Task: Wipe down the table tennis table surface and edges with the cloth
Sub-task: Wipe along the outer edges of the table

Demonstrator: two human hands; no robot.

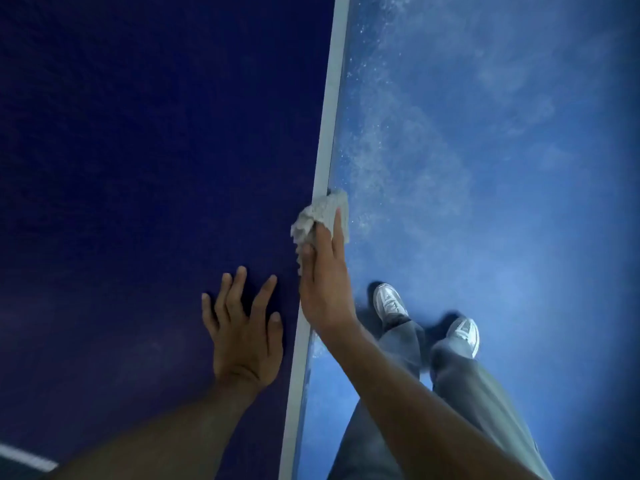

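Your right hand [323, 289] pinched the cloth [320, 213] over the counter's [138, 133] white edge [329, 116], while your left hand [242, 327] lay flat and open on top. Lots of edge still ahead, so I'd guess you were midway at best.

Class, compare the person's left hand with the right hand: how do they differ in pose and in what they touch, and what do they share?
The left hand lies flat, fingers spread, on the dark blue table top; the right hand wraps over the pale edge. The left hand holds nothing; the right hand grips the grey cloth. Both are bare and touch the same table.
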